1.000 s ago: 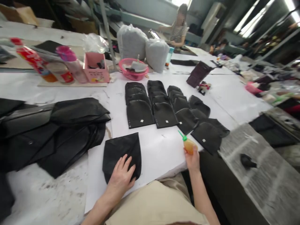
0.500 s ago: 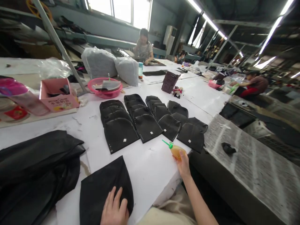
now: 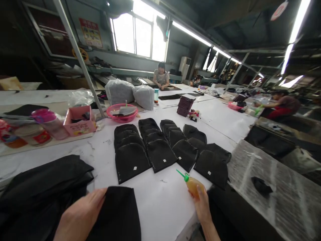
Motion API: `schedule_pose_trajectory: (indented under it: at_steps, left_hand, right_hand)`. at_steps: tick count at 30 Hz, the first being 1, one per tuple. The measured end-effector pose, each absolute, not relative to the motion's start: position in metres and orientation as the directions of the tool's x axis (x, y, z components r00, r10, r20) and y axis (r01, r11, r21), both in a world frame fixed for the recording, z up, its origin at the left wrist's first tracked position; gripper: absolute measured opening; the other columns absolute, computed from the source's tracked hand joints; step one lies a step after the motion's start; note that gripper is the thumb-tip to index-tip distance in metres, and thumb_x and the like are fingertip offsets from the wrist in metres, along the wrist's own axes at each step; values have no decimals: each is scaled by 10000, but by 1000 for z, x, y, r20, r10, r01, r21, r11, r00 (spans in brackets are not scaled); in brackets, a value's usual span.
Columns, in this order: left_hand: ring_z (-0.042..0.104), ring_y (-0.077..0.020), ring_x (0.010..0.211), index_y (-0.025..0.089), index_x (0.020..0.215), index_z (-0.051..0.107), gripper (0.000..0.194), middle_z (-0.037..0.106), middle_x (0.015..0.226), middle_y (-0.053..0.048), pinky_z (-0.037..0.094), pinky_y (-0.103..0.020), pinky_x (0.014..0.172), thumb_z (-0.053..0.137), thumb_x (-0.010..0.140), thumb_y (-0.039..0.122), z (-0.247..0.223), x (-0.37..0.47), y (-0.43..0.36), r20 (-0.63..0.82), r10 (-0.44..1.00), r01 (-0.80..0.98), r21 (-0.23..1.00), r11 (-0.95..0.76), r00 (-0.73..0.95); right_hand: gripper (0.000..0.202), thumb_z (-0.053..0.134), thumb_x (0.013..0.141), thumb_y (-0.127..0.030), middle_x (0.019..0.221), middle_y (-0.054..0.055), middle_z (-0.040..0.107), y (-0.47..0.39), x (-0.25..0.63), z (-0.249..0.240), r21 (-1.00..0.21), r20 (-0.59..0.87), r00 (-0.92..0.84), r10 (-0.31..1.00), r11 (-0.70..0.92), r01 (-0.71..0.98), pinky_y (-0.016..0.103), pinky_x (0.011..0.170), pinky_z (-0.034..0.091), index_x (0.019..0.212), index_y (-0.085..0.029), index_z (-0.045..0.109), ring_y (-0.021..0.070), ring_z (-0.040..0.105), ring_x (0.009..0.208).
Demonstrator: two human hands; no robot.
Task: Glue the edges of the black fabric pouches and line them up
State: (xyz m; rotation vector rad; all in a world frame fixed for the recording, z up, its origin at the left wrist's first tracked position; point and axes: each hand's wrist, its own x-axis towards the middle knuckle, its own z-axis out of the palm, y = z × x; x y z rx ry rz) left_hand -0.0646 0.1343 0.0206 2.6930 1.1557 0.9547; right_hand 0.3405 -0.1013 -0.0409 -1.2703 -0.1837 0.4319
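My left hand (image 3: 81,214) pinches the upper left edge of a black fabric piece (image 3: 120,214) at the near edge of the white table (image 3: 160,197). To the right, my right hand (image 3: 202,204) is wrapped round a squeeze bottle (image 3: 195,186) of amber liquid, its green nozzle pointing up and left over the table. Beyond both hands lie overlapping rows of black pieces (image 3: 131,159), the front ones bearing small white tags. Left of my left hand is a heap of black material (image 3: 47,180).
A pink basin (image 3: 122,117), a pink box (image 3: 79,130) and a capped pink bottle (image 3: 51,125) stand at the left. Behind them are bagged grey bundles (image 3: 120,93). A dark stack (image 3: 185,106) is mid-table. A person (image 3: 162,77) works at the far side, another at the right.
My left hand has gone from lying flat on the black piece to gripping its upper left edge. My right hand still holds the bottle. The camera view has tilted upward.
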Motion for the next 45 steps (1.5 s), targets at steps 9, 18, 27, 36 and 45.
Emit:
schedule_pose_trajectory:
  at_steps: [9, 18, 27, 36, 45]
  left_hand:
    - [673, -368, 1050, 135, 1094, 723, 234, 719, 1105, -199, 509, -440, 857, 543, 968, 214, 53, -22, 188, 243, 930, 955, 38, -293, 275]
    - [675, -202, 801, 203, 904, 700, 204, 715, 851, -36, 509, -301, 722, 571, 1050, 262, -11, -26, 64, 240, 818, 785, 239, -572, 523]
    - [724, -249, 1055, 175, 1199, 699, 231, 721, 1153, -117, 583, -332, 908, 528, 1063, 253, -34, -26, 69, 220, 899, 844, 317, -432, 378]
    - [713, -172, 765, 162, 1067, 715, 285, 714, 1106, -110, 498, -259, 634, 440, 1082, 239, -33, -16, 89, 134, 935, 912, 213, -350, 328]
    - [718, -226, 897, 191, 945, 614, 173, 761, 995, -112, 539, -327, 798, 467, 1033, 173, 0, -33, 81, 501, 811, 877, 189, -442, 301]
  right_hand:
    - [602, 893, 673, -619, 965, 6, 698, -104, 350, -59, -951, -179, 880, 439, 151, -269, 333, 710, 599, 1046, -218, 644, 191, 684, 846]
    - [590, 920, 639, -596, 908, 24, 694, -101, 345, -49, -954, -153, 884, 441, 168, -249, 329, 642, 583, 987, -196, 661, 201, 678, 771]
    - [571, 916, 615, -596, 886, 34, 687, -96, 342, -45, -955, -177, 888, 425, 145, -260, 362, 620, 581, 952, -208, 667, 223, 671, 742]
    - [575, 921, 614, -571, 909, 32, 686, -95, 341, -42, -947, -193, 880, 434, 153, -283, 352, 649, 592, 970, -212, 647, 220, 669, 796]
    - [581, 922, 620, -567, 912, 46, 694, -95, 341, -42, -940, -208, 874, 439, 157, -302, 354, 663, 586, 976, -199, 648, 222, 665, 807]
